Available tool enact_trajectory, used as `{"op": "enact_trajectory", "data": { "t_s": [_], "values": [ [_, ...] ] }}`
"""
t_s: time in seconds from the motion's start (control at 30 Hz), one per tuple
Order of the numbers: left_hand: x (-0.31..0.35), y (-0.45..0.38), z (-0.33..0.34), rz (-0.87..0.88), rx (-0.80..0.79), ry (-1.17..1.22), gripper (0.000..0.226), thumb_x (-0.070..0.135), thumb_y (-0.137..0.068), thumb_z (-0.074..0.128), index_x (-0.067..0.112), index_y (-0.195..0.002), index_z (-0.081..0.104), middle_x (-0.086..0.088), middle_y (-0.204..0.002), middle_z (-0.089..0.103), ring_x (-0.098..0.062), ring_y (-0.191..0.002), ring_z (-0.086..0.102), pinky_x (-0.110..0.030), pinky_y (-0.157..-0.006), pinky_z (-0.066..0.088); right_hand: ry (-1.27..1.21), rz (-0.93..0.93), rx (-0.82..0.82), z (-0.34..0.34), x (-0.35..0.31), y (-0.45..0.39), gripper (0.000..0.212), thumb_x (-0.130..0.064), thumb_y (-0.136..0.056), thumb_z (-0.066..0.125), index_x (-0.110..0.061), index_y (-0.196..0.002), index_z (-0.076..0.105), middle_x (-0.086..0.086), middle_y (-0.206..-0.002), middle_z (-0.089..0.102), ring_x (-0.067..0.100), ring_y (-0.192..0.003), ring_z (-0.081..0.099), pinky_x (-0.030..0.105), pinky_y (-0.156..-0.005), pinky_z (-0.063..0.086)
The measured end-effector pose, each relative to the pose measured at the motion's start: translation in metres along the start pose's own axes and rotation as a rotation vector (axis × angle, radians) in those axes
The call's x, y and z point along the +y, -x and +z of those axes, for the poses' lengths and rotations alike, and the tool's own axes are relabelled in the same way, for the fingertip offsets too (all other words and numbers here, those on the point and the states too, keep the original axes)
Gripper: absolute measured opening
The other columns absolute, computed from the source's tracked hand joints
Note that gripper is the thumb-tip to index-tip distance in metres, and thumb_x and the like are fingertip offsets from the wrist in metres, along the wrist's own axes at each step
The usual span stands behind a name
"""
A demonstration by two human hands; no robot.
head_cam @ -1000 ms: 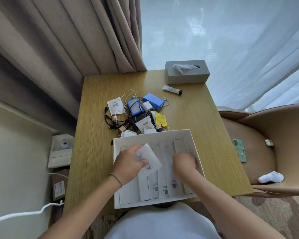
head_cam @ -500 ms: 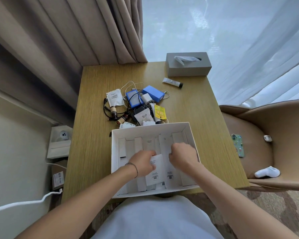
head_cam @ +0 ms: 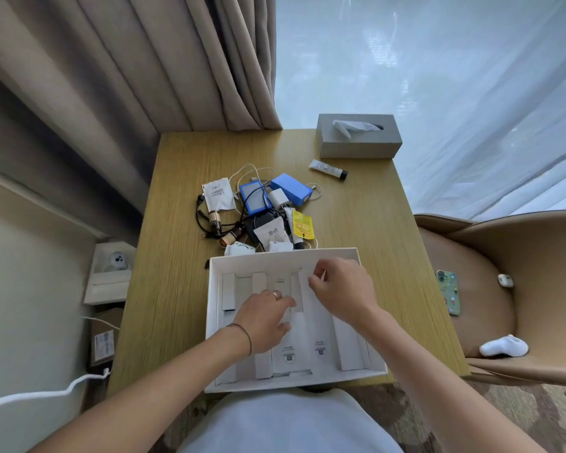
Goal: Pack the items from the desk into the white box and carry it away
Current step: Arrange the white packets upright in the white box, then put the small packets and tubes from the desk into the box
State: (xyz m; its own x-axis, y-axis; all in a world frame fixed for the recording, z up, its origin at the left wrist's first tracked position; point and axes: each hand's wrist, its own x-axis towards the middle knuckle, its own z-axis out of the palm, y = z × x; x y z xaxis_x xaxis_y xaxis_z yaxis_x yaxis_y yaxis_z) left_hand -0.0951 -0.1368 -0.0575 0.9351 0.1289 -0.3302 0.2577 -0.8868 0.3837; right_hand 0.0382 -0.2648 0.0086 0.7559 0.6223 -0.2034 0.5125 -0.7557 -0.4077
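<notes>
- While both hands work inside it, we see the white box (head_cam: 214, 299) lying open at the near edge of the wooden desk (head_cam: 177, 256), its near corner overhanging toward the person's lap.
- The box is shallow and rectangular, with thin upright walls; inside we see narrow white packets (head_cam: 321, 325) lying flat side by side, lengthways, some with small printed labels at their near ends.
- Our view shows the left hand (head_cam: 265, 322) resting palm down on the packets in the middle of the box, fingers fairly straight and close together; a ring sits on one finger and a thin bracelet on the wrist.
- The right hand (head_cam: 340, 289) is in the far right part of the box, its thumb and forefinger pinching the top edge of a white packet (head_cam: 303, 282); the other fingers are curled.
- Just beyond the box's far wall we see a pile of small things (head_cam: 258, 210): two blue boxes, white sachets, a yellow sachet, a white charger, tangled cables and small brown bottles.
- Farther off lie a small white tube (head_cam: 327, 169) and a grey tissue box (head_cam: 358, 136).
</notes>
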Motion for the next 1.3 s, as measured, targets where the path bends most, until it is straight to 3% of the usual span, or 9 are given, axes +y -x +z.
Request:
{"op": "enact_trajectory", "data": {
  "t_s": [0.2, 0.4, 0.5, 0.7, 0.77, 0.87, 1.07, 1.2, 1.3],
  "values": [
    [0.000, 0.005, -0.052, 0.020, 0.262, 0.225, 0.030, 0.034, -0.092, 0.058, 0.036, -0.122, 0.059, 0.014, -0.110, 0.065, -0.006, -0.102, 0.058, -0.028, -0.087, 0.050, -0.090, -0.019, 0.055, -0.023, -0.024, -0.050, 0.015, -0.037, -0.086, 0.060, -0.026, -0.082, 0.069, -0.006, -0.073, 0.068, 0.019, -0.069, 0.063, 0.027, -0.054, 0.044],
    [-0.021, -0.009, -0.105, -0.066, 0.434, 0.448, 0.019, 0.023, -0.092, 0.061, 0.028, -0.109, 0.068, 0.016, -0.093, 0.066, 0.003, -0.090, 0.060, -0.013, -0.078, 0.047, -0.080, -0.010, -0.063, -0.014, -0.046, -0.108, 0.010, -0.033, -0.084, 0.060, -0.030, -0.089, 0.068, -0.011, -0.073, 0.064, 0.013, -0.067, 0.060, 0.024, -0.051, 0.042],
    [-0.036, -0.021, -0.121, -0.159, 0.477, 0.500, 0.017, 0.020, -0.091, 0.062, 0.027, -0.105, 0.069, 0.015, -0.090, 0.068, 0.005, -0.086, 0.061, -0.011, -0.074, 0.049, -0.058, 0.023, -0.156, 0.005, -0.052, -0.130, 0.031, -0.035, -0.085, 0.066, -0.026, -0.115, 0.065, -0.004, -0.094, 0.066, 0.012, -0.078, 0.061, 0.026, -0.055, 0.039],
    [-0.066, -0.037, -0.129, -0.312, 0.467, 0.515, 0.019, 0.014, -0.091, 0.060, 0.024, -0.104, 0.070, 0.011, -0.089, 0.069, -0.006, -0.087, 0.064, -0.031, -0.081, 0.056, 0.139, 0.068, -0.257, 0.055, -0.068, -0.153, 0.080, -0.041, -0.079, 0.069, -0.020, -0.146, 0.031, 0.008, -0.123, 0.064, 0.030, -0.104, 0.066, 0.034, -0.066, 0.046],
    [-0.075, -0.041, -0.129, -0.337, 0.459, 0.507, 0.019, 0.016, -0.091, 0.059, 0.027, -0.103, 0.069, 0.014, -0.088, 0.067, -0.003, -0.085, 0.063, -0.031, -0.079, 0.057, 0.218, 0.083, -0.272, 0.066, -0.074, -0.158, 0.103, -0.044, -0.078, 0.069, -0.019, -0.158, 0.009, 0.008, -0.121, 0.065, 0.030, -0.102, 0.066, 0.035, -0.067, 0.047],
    [-0.090, -0.046, -0.130, -0.363, 0.455, 0.501, 0.019, 0.017, -0.090, 0.060, 0.030, -0.100, 0.068, 0.014, -0.087, 0.067, -0.001, -0.084, 0.063, -0.029, -0.076, 0.057, 0.325, 0.087, -0.242, 0.076, -0.081, -0.161, 0.118, -0.053, -0.078, 0.069, -0.020, -0.159, -0.010, 0.001, -0.086, 0.063, 0.021, -0.073, 0.061, 0.031, -0.059, 0.045],
    [-0.130, -0.060, -0.135, -0.442, 0.422, 0.459, 0.016, 0.018, -0.090, 0.058, 0.030, -0.097, 0.066, 0.012, -0.086, 0.066, -0.006, -0.083, 0.063, -0.031, -0.073, 0.056, 0.300, 0.075, -0.186, 0.072, -0.081, -0.167, 0.113, -0.028, -0.076, 0.067, -0.021, -0.159, -0.009, -0.001, -0.080, 0.068, 0.024, -0.068, 0.061, 0.029, -0.057, 0.040],
    [-0.155, -0.077, -0.135, -0.516, 0.379, 0.439, 0.018, 0.016, -0.090, 0.055, 0.028, -0.097, 0.066, 0.009, -0.087, 0.066, -0.013, -0.081, 0.064, -0.032, -0.070, 0.056, 0.123, 0.092, -0.107, 0.059, -0.079, -0.167, 0.072, -0.031, -0.075, 0.058, -0.022, -0.141, 0.032, -0.002, -0.080, 0.061, 0.029, -0.076, 0.065, 0.032, -0.056, 0.042],
    [-0.173, -0.093, -0.133, -0.563, 0.353, 0.432, 0.018, 0.017, -0.090, 0.053, 0.028, -0.098, 0.065, 0.008, -0.089, 0.066, -0.012, -0.073, 0.061, -0.027, -0.060, 0.050, -0.121, 0.117, -0.066, 0.049, -0.079, -0.170, 0.055, -0.039, -0.076, 0.059, -0.027, -0.127, 0.042, -0.004, -0.083, 0.065, 0.022, -0.073, 0.064, 0.032, -0.054, 0.044]
  ]
}}
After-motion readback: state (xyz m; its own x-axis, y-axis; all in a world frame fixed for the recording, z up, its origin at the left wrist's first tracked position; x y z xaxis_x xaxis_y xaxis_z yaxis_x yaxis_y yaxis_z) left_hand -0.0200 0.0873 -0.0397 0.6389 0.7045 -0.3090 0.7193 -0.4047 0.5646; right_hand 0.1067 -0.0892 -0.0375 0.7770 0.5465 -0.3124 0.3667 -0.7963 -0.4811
